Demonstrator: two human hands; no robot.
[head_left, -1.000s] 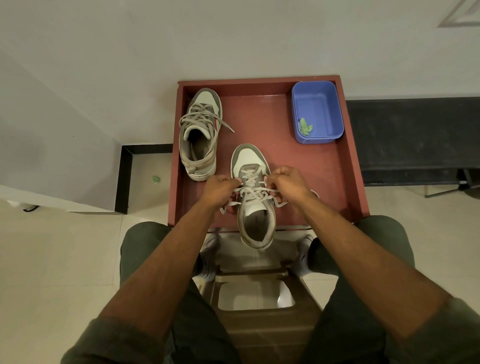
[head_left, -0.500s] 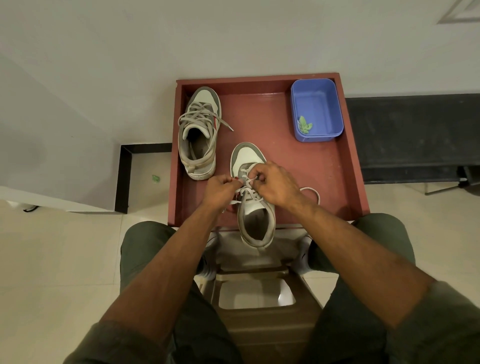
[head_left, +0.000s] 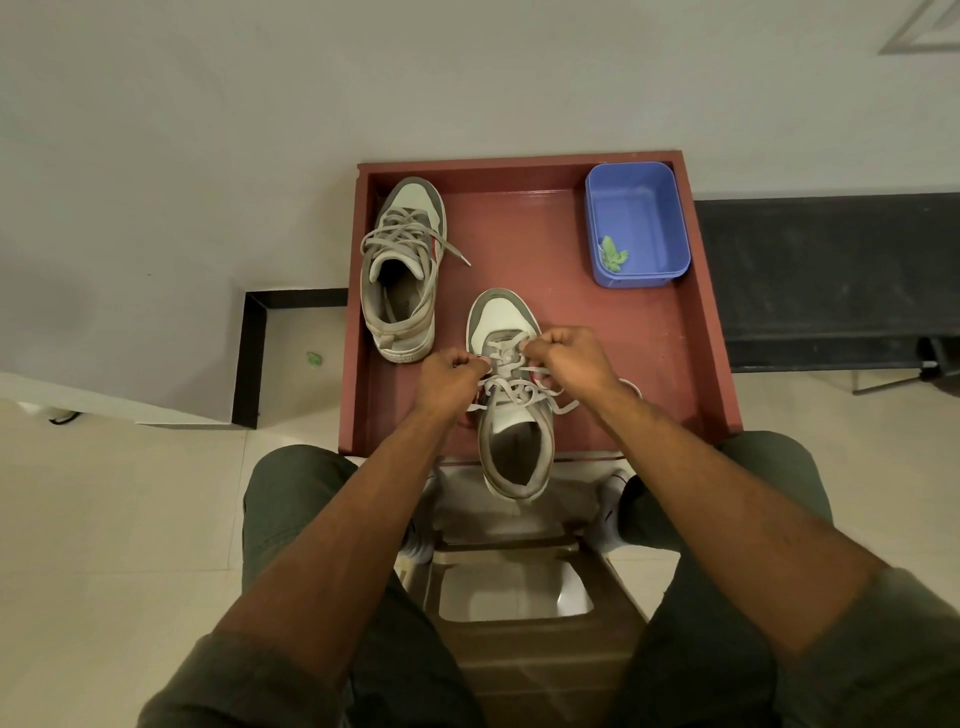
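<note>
A grey and white sneaker (head_left: 511, 431) lies toe away from me on the red-brown tray (head_left: 649, 364), its heel hanging over the near edge. My left hand (head_left: 449, 376) is curled at the shoe's left side and pinches its grey lace (head_left: 511, 387). My right hand (head_left: 569, 358) pinches the lace over the upper eyelets, near the toe. Loose lace ends trail to the right of the shoe. A second matching sneaker (head_left: 402, 270) stands at the tray's far left, its laces loose.
A blue plastic tub (head_left: 636, 223) holding a small green scrap sits in the tray's far right corner. A brown plastic stool (head_left: 514, 597) stands between my knees. A wall is behind the tray, and a dark bench (head_left: 831, 270) is to the right.
My right hand has shifted from the shoe's right side toward the toe, up over the upper eyelets. My left hand has stayed at the left side, pinching the lace.
</note>
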